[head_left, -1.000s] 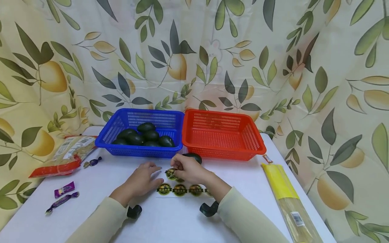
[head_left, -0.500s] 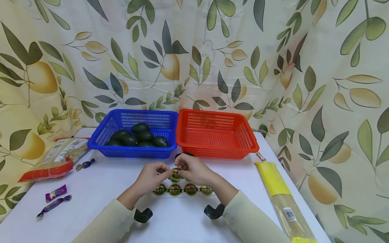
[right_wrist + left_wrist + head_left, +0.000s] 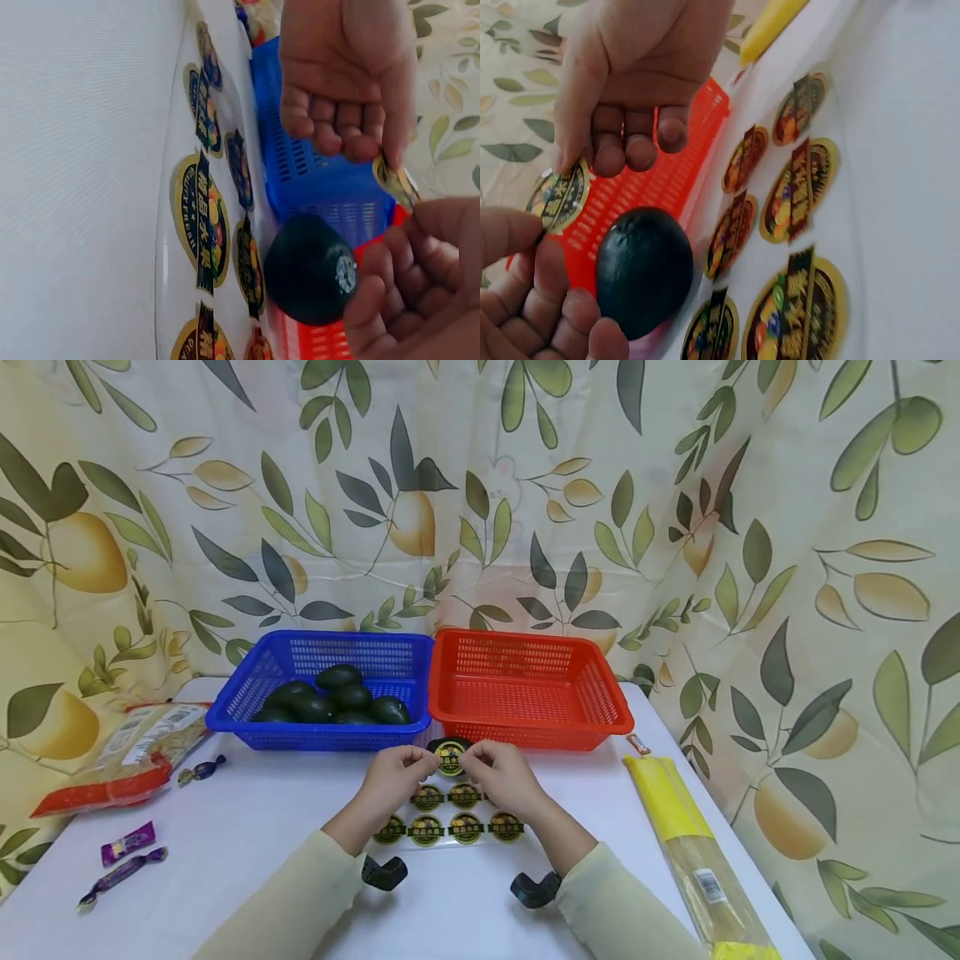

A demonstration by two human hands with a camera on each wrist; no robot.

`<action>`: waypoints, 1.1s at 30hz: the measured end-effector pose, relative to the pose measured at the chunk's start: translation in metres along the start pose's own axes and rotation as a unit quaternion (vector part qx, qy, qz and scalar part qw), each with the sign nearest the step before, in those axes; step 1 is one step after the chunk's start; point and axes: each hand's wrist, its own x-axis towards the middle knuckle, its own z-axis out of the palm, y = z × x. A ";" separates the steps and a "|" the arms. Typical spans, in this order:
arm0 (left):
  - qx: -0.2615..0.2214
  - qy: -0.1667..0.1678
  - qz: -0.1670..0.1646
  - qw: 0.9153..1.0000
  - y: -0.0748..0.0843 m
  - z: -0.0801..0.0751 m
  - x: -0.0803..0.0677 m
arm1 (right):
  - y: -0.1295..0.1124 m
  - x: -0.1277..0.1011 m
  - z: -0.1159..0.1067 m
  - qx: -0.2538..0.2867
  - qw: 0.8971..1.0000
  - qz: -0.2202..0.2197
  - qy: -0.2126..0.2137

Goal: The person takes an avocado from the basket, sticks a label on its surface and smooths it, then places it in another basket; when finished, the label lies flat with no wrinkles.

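A round black-and-gold sticker (image 3: 451,757) is held up between both hands. My left hand (image 3: 395,782) pinches its left edge with thumb and index finger; my right hand (image 3: 512,779) pinches the right edge the same way. Below them a clear sheet of matching stickers (image 3: 465,828) lies flat on the table, its upper part partly covered by the hands. One dark green avocado (image 3: 645,274) rests on the table just beyond the sheet; in the head view the held sticker mostly hides it. In the right wrist view, light glints on the avocado (image 3: 307,270).
Behind the hands stand a blue basket (image 3: 247,727) with several avocados (image 3: 340,675) and, touching it, a red basket (image 3: 525,737). Wrapped candies (image 3: 123,872) and a red-ended bag (image 3: 127,768) lie left. A yellow-ended noodle packet (image 3: 693,852) lies right, near a small candy (image 3: 638,744).
The right hand has lifted a sticker off the sheet. My left hand has come up from the sheet's left side and now pinches the sticker's other edge. The head view has shifted slightly right.
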 end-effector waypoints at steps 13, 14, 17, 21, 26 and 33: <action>0.115 0.084 0.019 0.990 0.001 0.025 0.029 | 0.012 0.023 0.015 -0.134 0.984 0.013 0.116; 0.119 0.085 0.019 0.989 0.000 0.026 0.030 | 0.013 0.025 0.016 -0.142 0.983 0.015 0.118; 0.125 0.088 0.016 0.988 -0.001 0.027 0.032 | 0.016 0.027 0.017 -0.152 0.981 0.031 0.118; 0.133 0.097 0.020 0.986 -0.002 0.030 0.032 | 0.018 0.026 0.013 -0.147 0.980 0.058 0.121; 0.139 0.109 0.045 0.983 -0.002 0.033 0.028 | 0.023 0.025 0.010 -0.093 0.985 0.081 0.117; 0.144 0.122 0.078 0.979 -0.006 0.040 0.020 | 0.032 0.027 0.007 0.060 0.993 0.082 0.066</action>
